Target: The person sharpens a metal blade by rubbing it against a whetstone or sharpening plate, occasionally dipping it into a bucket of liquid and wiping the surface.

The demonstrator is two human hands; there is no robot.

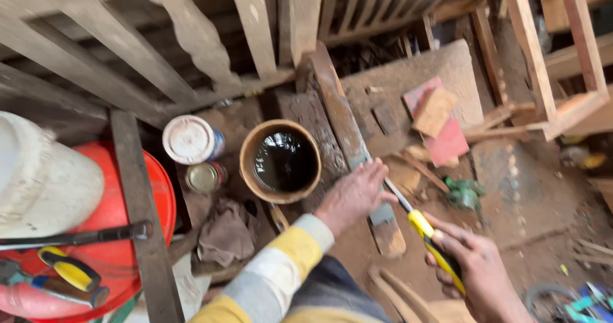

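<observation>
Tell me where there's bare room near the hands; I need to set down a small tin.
Bare dirt lies right of the green tool, and on the slab above the red board. Crowded around the bucket, tins and rag.

The big white plastic container (38,176) runs off the left edge of the frame, and the red round plastic basin (121,259) beneath it is sliced by the bottom-left corner and half covered by a dark wooden plank (140,214). At lower right, the right hand (476,272) wraps the yellow-and-black handle of the screwdriver (429,241) so its butt end is hidden. Blue and green objects (584,304) in the bottom-right corner are too blurred to tell.
</observation>
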